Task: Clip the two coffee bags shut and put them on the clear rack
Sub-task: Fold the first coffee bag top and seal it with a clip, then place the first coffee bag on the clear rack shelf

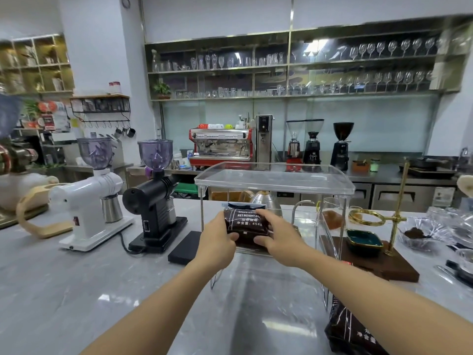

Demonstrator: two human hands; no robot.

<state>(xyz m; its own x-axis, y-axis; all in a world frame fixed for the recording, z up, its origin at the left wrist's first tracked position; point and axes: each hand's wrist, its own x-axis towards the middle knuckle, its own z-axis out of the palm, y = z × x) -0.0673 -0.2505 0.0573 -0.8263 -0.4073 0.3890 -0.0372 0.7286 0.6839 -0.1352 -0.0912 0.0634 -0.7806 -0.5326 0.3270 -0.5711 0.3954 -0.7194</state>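
Nearest the camera, low at the right edge, the second coffee bag [352, 329] lies on the grey counter [76, 278], just in front of the clear rack's [273, 179] right front leg and partly hidden by the right forearm; whether it is clipped I cannot tell. Inside the rack, on its lower level, sits the first coffee bag [245, 224], its top folded under what looks like a dark clip. The left hand [217, 239] and right hand [277, 235] grip its two sides, fingers curled around it.

The likely trouble: the bag seems soft and full, so let go off-balance it could slump forward off the rack's front edge. Pulling the hands out carelessly could knock the rack's thin legs and shift it toward the black scale [185, 247] just left of the rack, or the wooden drip stand [378, 262] just to its right.
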